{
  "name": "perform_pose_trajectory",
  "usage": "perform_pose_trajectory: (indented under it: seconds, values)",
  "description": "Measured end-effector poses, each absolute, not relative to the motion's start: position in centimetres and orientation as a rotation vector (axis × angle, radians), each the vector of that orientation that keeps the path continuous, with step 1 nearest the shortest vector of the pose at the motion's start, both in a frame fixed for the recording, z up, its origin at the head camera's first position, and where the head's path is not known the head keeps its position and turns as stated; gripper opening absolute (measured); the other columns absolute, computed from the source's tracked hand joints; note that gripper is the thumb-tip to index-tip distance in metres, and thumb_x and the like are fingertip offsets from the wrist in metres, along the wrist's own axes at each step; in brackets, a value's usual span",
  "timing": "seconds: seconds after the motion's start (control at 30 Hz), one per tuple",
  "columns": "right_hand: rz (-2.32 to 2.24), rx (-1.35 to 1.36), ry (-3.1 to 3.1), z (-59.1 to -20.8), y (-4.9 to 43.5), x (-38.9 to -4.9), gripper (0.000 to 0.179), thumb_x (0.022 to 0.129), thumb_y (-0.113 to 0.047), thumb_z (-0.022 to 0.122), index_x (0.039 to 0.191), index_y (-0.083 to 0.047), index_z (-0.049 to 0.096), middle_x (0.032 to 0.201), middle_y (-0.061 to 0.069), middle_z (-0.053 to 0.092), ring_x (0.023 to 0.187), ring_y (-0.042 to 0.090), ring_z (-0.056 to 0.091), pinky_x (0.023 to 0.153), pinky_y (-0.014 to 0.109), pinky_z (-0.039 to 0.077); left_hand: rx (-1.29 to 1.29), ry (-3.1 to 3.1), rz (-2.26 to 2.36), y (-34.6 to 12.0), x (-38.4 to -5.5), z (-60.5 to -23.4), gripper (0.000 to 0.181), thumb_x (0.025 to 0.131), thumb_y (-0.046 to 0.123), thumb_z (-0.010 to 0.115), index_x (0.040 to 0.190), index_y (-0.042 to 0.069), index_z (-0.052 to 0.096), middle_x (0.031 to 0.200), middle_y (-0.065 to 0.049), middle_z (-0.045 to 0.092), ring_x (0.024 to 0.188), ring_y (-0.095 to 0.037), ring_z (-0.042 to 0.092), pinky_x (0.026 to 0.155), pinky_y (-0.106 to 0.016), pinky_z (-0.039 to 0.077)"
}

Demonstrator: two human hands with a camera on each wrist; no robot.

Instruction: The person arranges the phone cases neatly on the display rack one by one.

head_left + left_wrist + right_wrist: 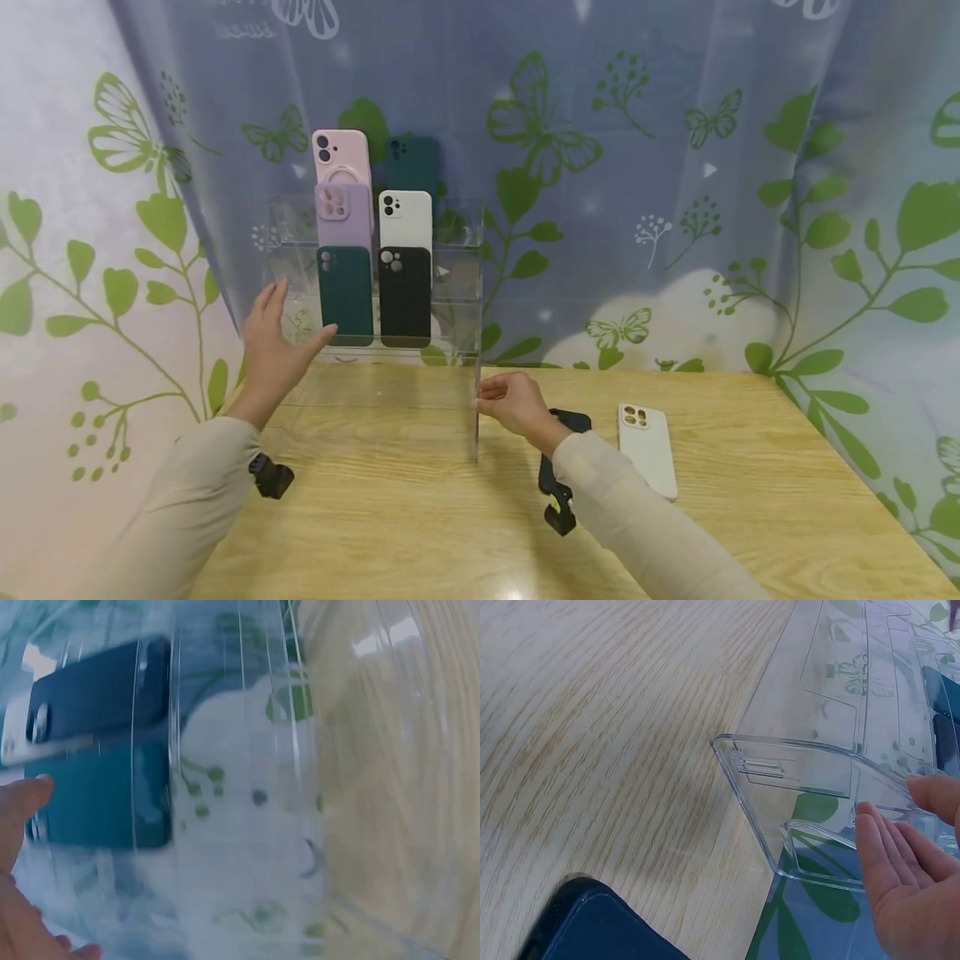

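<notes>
A clear acrylic tiered stand (375,400) faces me, holding phone cases in two columns. On the left are a pink case (339,154), a purple case (352,229) and a teal case (345,300). The right column has a dark green case (414,162), a white case (407,221) and a black case (406,304). My left hand (276,354) is spread beside the stand's left side, its thumb near the teal case. At the right side panel (780,780), my right hand (907,877) has its fingers nearly straight against the plastic, thumb apart from them.
Right of the stand, a dark phone case (573,422) lies on the wooden table (420,533), partly hidden by my right wrist. A white phone case (647,454) lies farther right. Behind the table hangs a leaf-and-butterfly patterned curtain (645,183).
</notes>
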State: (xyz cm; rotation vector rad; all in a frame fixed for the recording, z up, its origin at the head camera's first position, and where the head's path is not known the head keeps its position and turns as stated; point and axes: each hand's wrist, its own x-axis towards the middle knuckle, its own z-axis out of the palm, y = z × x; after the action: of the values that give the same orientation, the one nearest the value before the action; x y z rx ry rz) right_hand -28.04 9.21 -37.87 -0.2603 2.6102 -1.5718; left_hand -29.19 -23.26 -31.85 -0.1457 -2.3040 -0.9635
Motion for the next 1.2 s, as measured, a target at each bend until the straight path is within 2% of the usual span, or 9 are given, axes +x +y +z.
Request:
perform_pose_trajectory:
  seconds: [0.1, 0.2, 0.3, 0.5, 0.6, 0.7, 0.8, 1.03, 1.2]
  values:
    - [-1.571, -0.260, 2.609, -38.0, 9.1, -28.0, 0.034, 0.089, -0.014, 0.070, 0.120, -0.002, 0.065, 0.108, 0.010, 0.068, 0.100, 0.024, 0.064, 0.081, 0.036, 0.055, -0.030, -2.351, -1.127, -25.6, -28.3, -33.0, 0.088, 0.088, 0.034, 0.070, 0.154, 0.010, 0.017, 0.157, -0.018, 0.019, 0.142, -0.042, 0.019, 0.109, -0.063, 0.023]
    - [-1.561, -0.256, 2.617, -38.1, 9.0, -28.1, 0.033, 0.089, -0.013, 0.069, 0.120, -0.002, 0.065, 0.108, 0.009, 0.068, 0.100, 0.023, 0.064, 0.081, 0.036, 0.055, 0.050, -2.367, -1.271, -27.7, -27.6, -34.6, 0.084, 0.091, 0.040, 0.065, 0.155, 0.012, 0.017, 0.157, -0.015, 0.023, 0.140, -0.041, 0.025, 0.108, -0.059, 0.029]
    - [-1.560, -0.248, 2.617, -38.1, 9.1, -28.1, 0.034, 0.089, -0.014, 0.069, 0.120, -0.003, 0.065, 0.108, 0.009, 0.068, 0.099, 0.023, 0.064, 0.081, 0.035, 0.055, 0.065, -2.405, -1.339, -29.4, -27.3, -36.1, 0.079, 0.092, 0.042, 0.062, 0.153, 0.010, 0.024, 0.152, -0.017, 0.033, 0.135, -0.040, 0.035, 0.103, -0.055, 0.038]
    - [-1.569, -0.243, 2.604, -38.0, 9.1, -28.1, 0.034, 0.089, -0.014, 0.070, 0.120, -0.003, 0.065, 0.108, 0.009, 0.068, 0.099, 0.023, 0.064, 0.081, 0.035, 0.055, -0.007, -2.640, -1.335, -32.1, -27.4, -36.9, 0.078, 0.093, 0.050, 0.056, 0.149, 0.001, 0.031, 0.145, -0.027, 0.039, 0.131, -0.045, 0.038, 0.101, -0.058, 0.038]
    - [-1.572, -0.242, 2.608, -38.0, 9.0, -28.1, 0.033, 0.089, -0.013, 0.070, 0.119, -0.002, 0.065, 0.107, 0.009, 0.068, 0.099, 0.023, 0.064, 0.081, 0.035, 0.056, -0.049, -2.744, -1.316, -32.9, -27.7, -36.4, 0.076, 0.094, 0.051, 0.054, 0.146, -0.002, 0.036, 0.141, -0.029, 0.044, 0.126, -0.045, 0.044, 0.099, -0.053, 0.043]
    - [-1.578, -0.240, 2.612, -38.1, 9.0, -28.1, 0.031, 0.089, -0.011, 0.069, 0.119, -0.002, 0.066, 0.106, 0.009, 0.068, 0.098, 0.023, 0.064, 0.081, 0.035, 0.056, -0.083, -2.796, -1.282, -33.3, -28.0, -35.8, 0.071, 0.095, 0.049, 0.054, 0.141, -0.004, 0.043, 0.134, -0.029, 0.051, 0.119, -0.043, 0.053, 0.090, -0.040, 0.053]
    - [-1.584, -0.241, 2.612, -38.1, 9.1, -28.1, 0.031, 0.089, -0.010, 0.069, 0.118, -0.002, 0.066, 0.105, 0.009, 0.068, 0.097, 0.023, 0.064, 0.080, 0.035, 0.056, -0.096, -2.812, -1.267, -33.4, -28.5, -35.2, 0.066, 0.095, 0.045, 0.055, 0.137, -0.005, 0.048, 0.128, -0.028, 0.056, 0.113, -0.040, 0.058, 0.083, -0.031, 0.056]
    - [-1.583, -0.247, 2.609, -38.1, 9.1, -28.1, 0.032, 0.089, -0.010, 0.068, 0.119, -0.001, 0.065, 0.105, 0.009, 0.068, 0.097, 0.023, 0.064, 0.080, 0.035, 0.056, -0.116, -2.883, -1.120, -33.5, -29.5, -34.3, 0.059, 0.093, 0.040, 0.061, 0.128, -0.008, 0.057, 0.109, -0.022, 0.068, 0.093, -0.031, 0.069, 0.075, -0.034, 0.058]
    - [-1.579, -0.252, 2.615, -38.2, 9.1, -28.2, 0.032, 0.089, -0.011, 0.069, 0.119, -0.001, 0.065, 0.106, 0.009, 0.068, 0.098, 0.023, 0.064, 0.081, 0.035, 0.056, -0.153, -2.899, -1.213, -34.0, -30.1, -34.3, 0.062, 0.092, 0.039, 0.063, 0.130, -0.010, 0.054, 0.115, -0.025, 0.065, 0.098, -0.031, 0.067, 0.077, -0.032, 0.057]
